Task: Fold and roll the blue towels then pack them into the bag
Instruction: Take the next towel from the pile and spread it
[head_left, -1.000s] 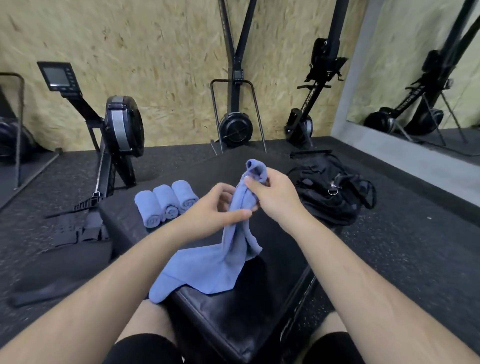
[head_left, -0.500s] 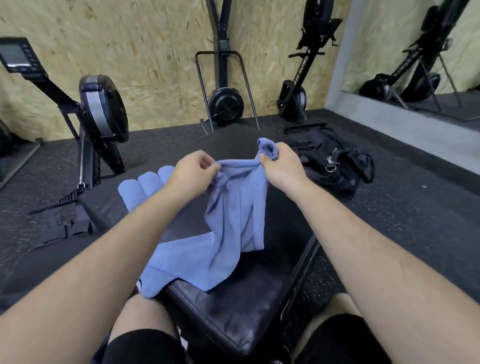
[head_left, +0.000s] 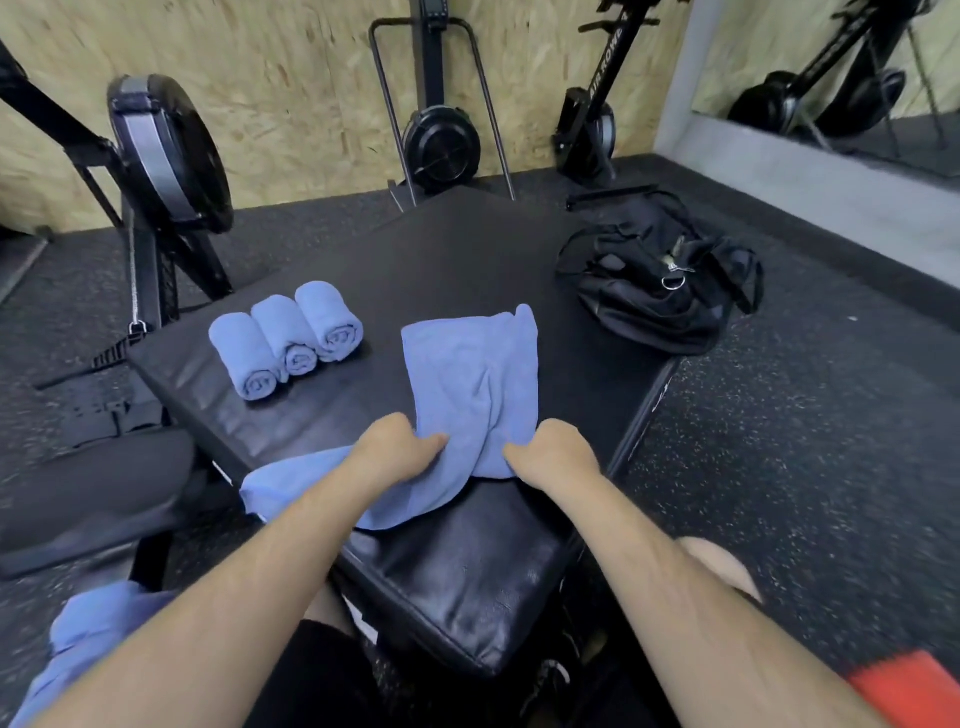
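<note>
Both hands (head_left: 470, 449) low, gripping blue towel (head_left: 475, 374).

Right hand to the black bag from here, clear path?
Probably yes. Nothing stands between the right hand and the black bag on the floor beyond the pad's edge, but that hand is gripping the blue towel.
</note>
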